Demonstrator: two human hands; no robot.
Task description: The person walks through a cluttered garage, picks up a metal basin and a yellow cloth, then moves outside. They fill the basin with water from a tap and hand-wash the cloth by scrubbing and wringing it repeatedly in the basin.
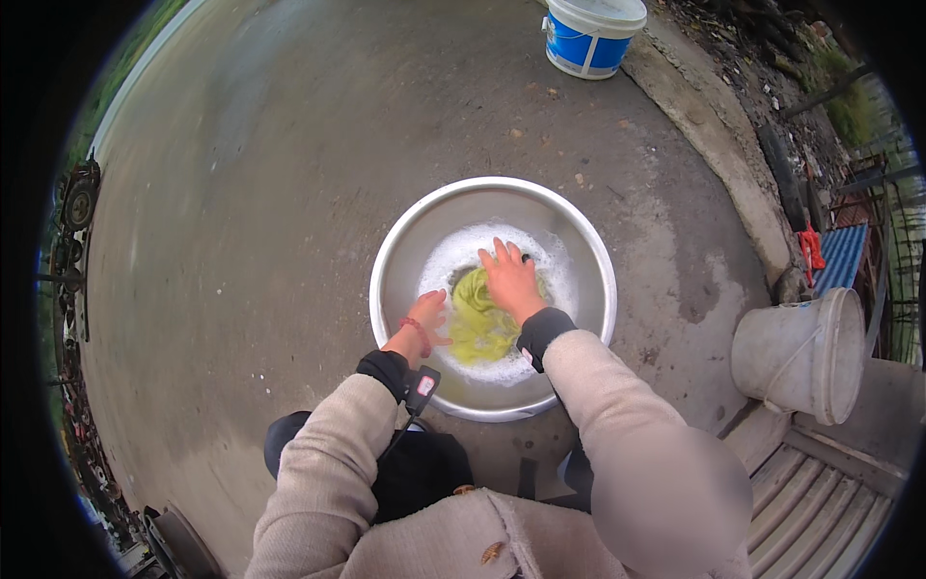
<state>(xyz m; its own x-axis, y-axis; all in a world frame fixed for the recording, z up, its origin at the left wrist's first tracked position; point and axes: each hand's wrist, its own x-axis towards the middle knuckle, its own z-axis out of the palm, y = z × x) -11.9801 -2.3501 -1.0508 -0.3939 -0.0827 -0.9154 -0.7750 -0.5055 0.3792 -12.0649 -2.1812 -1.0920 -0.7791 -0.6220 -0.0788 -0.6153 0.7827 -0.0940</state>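
A wide metal basin (383, 261) stands on the ground in front of me, with foamy water inside. Yellow-green cloth (473, 314) lies bunched and wet in the suds at its middle. My right hand (512, 282), with a dark ring on a finger, rests over the upper right of the cloth, fingers spread. Beside the cloth's left edge is my left hand (427, 318), its fingers apart and a reddish bracelet round the wrist. Neither hand grips anything that I can see; the fingers' undersides are partly hidden.
A blue and white bucket (586, 43) stands at the far right on the concrete. Nearer, a dirty white bucket (786, 357) lies tilted beside a slatted grate (820, 511). Something red (810, 249) hangs by blue corrugated sheeting. A small dark device (422, 389) is at my left wrist.
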